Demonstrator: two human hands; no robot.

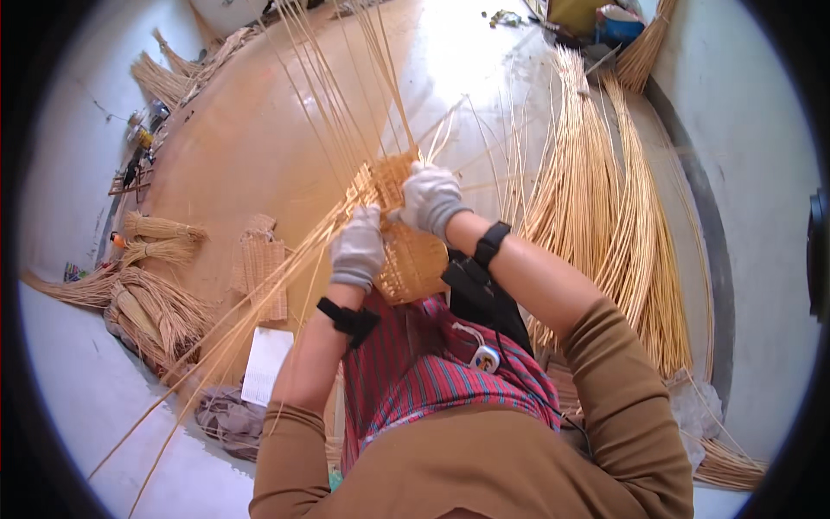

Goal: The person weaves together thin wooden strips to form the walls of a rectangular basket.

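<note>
A partly woven wicker basket (413,266) rests against my lap, with long loose canes fanning upward and to the lower left. My left hand (358,248), in a grey-white knit glove, is closed on its near left edge, where several canes pass by the fingers. My right hand (430,201), gloved likewise, grips the upper right part of the weave. Its thumb points toward the left hand, and some fingertips are hidden behind the wicker. Across my lap lies a red striped cloth (432,368), with a small white and blue tape measure (486,357) on it.
Tall bundles of canes (575,182) lean at the right. More bundles (160,303) lie at the left, near a flat woven panel (261,268) and a white sheet of paper (267,363). Crumpled grey cloth (230,417) is at the lower left. A blue container (619,26) stands far right.
</note>
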